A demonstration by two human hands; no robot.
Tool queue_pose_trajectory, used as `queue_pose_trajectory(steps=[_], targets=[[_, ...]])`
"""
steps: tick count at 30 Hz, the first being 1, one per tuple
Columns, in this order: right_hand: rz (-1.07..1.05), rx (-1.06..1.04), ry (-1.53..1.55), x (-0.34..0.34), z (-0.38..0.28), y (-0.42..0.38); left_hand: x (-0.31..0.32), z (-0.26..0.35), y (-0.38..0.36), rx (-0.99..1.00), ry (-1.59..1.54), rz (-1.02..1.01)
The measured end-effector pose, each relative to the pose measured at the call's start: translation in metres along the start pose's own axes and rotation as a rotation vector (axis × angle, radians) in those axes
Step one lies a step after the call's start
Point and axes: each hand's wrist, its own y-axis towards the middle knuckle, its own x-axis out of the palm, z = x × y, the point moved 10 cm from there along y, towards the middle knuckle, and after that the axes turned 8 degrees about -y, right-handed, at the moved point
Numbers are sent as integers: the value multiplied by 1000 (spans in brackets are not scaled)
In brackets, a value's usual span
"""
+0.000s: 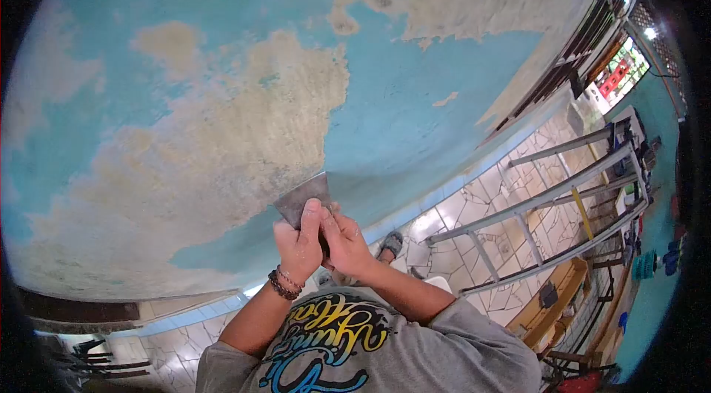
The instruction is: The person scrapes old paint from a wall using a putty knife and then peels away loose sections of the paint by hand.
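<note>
1. Left hand (298, 248) and right hand (346, 245), side by side at lower centre of the frame, both close firmly around a scraper (302, 200), thumbs toward its wide metal blade.
2. The scraper's blade points up at the wall (415, 126), where blue paint borders a pale, bare patch.
3. Beaded bracelets (285, 284) circle the left wrist.
4. At right of the frame, a metal ladder (527, 239) lies above cracked-pattern floor tiles (455, 215).
</note>
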Motion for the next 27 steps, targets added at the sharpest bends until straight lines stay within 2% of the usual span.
queue_pose_trajectory(steps=[11, 14, 17, 20, 24, 27], targets=[[231, -315, -286, -11, -18, 2, -4, -15, 9, -4, 17, -22], [159, -336, -278, -4, -51, 2, 2, -1, 12, -51, 85, -82], [161, -198, -303, -11, -15, -1, -12, -26, 4, -6, 61, -5], [227, -344, -293, -10, -20, -2, -5, -15, 4, -24, 66, 10], [162, -298, -284, -9, -37, 3, 10, 7, 11, -1, 42, -78], [189, -316, -302, -11, -39, 0, -4, -17, 4, 3, 11, 40]])
